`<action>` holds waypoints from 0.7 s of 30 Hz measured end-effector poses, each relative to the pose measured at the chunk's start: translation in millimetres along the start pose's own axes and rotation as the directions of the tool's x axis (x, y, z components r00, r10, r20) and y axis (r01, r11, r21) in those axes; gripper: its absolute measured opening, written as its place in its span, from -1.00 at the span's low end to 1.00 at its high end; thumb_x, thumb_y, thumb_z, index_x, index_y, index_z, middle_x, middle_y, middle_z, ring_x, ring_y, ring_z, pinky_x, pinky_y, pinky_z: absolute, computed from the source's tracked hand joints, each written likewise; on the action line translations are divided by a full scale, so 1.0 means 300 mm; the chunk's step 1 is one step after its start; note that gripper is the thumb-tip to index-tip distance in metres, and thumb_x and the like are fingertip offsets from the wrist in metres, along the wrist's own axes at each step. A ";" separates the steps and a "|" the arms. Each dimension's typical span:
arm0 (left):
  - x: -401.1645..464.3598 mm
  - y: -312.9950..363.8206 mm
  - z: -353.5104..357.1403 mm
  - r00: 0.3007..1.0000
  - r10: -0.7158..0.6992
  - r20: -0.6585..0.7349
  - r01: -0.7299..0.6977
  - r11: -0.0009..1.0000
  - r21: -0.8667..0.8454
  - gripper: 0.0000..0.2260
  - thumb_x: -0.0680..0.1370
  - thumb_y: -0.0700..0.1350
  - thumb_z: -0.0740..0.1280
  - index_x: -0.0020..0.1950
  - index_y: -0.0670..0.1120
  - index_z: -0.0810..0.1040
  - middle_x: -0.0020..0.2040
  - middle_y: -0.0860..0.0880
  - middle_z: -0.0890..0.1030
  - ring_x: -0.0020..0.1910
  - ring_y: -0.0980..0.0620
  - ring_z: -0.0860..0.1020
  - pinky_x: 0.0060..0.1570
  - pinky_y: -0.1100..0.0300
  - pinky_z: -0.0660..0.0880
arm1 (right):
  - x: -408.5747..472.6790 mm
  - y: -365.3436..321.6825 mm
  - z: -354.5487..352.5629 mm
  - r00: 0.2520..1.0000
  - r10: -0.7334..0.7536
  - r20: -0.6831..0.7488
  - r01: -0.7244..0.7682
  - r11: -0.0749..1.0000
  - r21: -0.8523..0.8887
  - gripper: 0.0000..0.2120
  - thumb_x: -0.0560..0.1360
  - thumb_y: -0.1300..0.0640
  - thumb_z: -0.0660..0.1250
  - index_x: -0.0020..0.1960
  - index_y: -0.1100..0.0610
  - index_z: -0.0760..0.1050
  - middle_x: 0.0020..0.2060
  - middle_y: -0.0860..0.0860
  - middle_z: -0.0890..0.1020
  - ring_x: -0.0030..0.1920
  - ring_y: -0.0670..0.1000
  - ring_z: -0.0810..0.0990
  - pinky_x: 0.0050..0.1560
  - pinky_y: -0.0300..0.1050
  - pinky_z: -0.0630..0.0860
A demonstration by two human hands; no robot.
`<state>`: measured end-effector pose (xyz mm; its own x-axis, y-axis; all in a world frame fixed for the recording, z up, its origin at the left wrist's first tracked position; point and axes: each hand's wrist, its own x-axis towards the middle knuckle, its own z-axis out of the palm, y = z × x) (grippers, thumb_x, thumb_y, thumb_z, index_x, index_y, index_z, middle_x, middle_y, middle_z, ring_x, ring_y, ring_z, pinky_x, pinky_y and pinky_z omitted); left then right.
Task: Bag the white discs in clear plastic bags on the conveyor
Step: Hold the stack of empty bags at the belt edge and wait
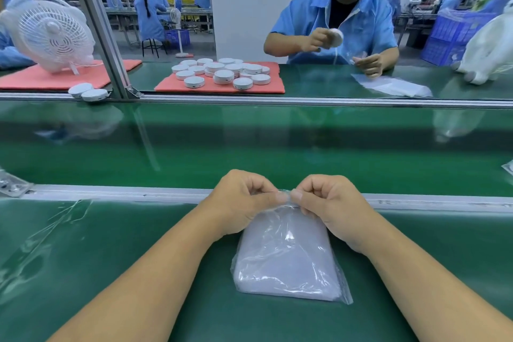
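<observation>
Clear plastic bag (288, 255) lies on the green table (111, 272) by its near edge, its top lifted to the metal rail (111, 191). The left hand (244, 203) and right hand (330, 205) both pinch its top edge between thumb and curled fingers. Its contents look whitish; I cannot tell what they are. White discs (222, 72) lie heaped on a pink mat (219, 87) across the belt. No writing is legible.

left hand (244, 200) + right hand (330, 203) pinch clear bag (288, 255) top | green bench (111, 258)
</observation>
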<state>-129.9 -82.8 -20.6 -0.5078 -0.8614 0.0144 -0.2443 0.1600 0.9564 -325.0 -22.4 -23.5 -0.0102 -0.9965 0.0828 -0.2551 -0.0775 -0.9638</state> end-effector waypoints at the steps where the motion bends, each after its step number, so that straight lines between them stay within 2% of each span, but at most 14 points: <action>1: -0.003 -0.002 -0.003 1.000 -0.010 0.002 0.010 1.000 -0.007 -0.82 0.42 0.02 0.58 -0.31 -0.03 0.70 -0.31 -0.09 0.65 -0.31 -0.01 0.54 -0.19 0.08 0.51 | -0.002 0.002 -0.002 1.000 0.005 0.007 -0.005 1.000 -0.003 -0.76 0.57 0.23 0.41 -0.28 0.18 0.54 -0.43 -0.01 0.51 -0.35 -0.01 0.36 -0.33 -0.25 0.33; 5: -0.009 -0.009 -0.016 1.000 -0.025 0.019 0.026 0.998 -0.063 -0.78 0.50 -0.12 0.54 -0.34 -0.05 0.64 -0.30 -0.15 0.61 -0.28 -0.07 0.51 -0.16 0.07 0.47 | -0.003 0.004 -0.007 1.000 0.000 0.031 -0.001 0.999 0.037 -0.77 0.58 0.27 0.38 -0.26 0.22 0.53 -0.41 0.00 0.48 -0.32 0.00 0.37 -0.26 -0.26 0.36; 11: -0.008 -0.023 -0.039 0.999 -0.005 0.050 0.012 0.990 -0.138 -0.79 0.34 0.02 0.53 -0.32 -0.09 0.62 -0.33 -0.08 0.58 -0.28 -0.02 0.47 -0.19 0.22 0.45 | -0.001 0.008 -0.015 0.997 -0.008 0.073 0.000 0.993 0.115 -0.75 0.59 0.30 0.35 -0.27 0.18 0.52 -0.41 -0.01 0.47 -0.36 -0.06 0.37 -0.25 -0.34 0.38; 16: 0.002 -0.037 -0.056 1.000 0.006 -0.005 -0.007 0.981 -0.195 -0.76 0.46 -0.11 0.49 -0.39 -0.05 0.58 -0.40 0.03 0.57 -0.38 0.12 0.46 -0.25 0.36 0.44 | 0.003 0.007 -0.033 0.998 -0.001 0.063 -0.008 0.991 0.136 -0.72 0.60 0.28 0.33 -0.29 0.15 0.50 -0.39 0.01 0.48 -0.34 -0.05 0.38 -0.21 -0.27 0.39; 19: 0.002 -0.041 -0.053 0.999 -0.006 -0.036 -0.001 0.984 -0.176 -0.70 0.54 -0.14 0.47 -0.40 -0.03 0.56 -0.38 -0.01 0.56 -0.37 0.09 0.46 -0.22 0.33 0.44 | 0.003 0.006 -0.031 0.998 0.006 0.055 -0.013 0.991 0.131 -0.73 0.61 0.22 0.34 -0.28 0.16 0.52 -0.39 0.03 0.49 -0.33 -0.03 0.39 -0.20 -0.25 0.39; 21: 0.003 -0.040 -0.035 0.998 -0.010 -0.069 0.000 0.988 -0.152 -0.68 0.58 -0.10 0.46 -0.37 -0.07 0.54 -0.34 -0.09 0.50 -0.31 0.00 0.43 -0.17 0.19 0.43 | 0.004 0.000 -0.025 0.999 -0.012 0.044 0.006 0.993 0.121 -0.71 0.61 0.17 0.33 -0.28 0.20 0.53 -0.41 0.03 0.51 -0.34 -0.03 0.40 -0.22 -0.28 0.41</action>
<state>-118.7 -90.6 -29.2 -0.4473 -0.8940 0.0245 -0.1159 0.0851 0.9896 -332.3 -23.2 -21.4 0.0354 -0.9959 0.0828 -0.1359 -0.0868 -0.9869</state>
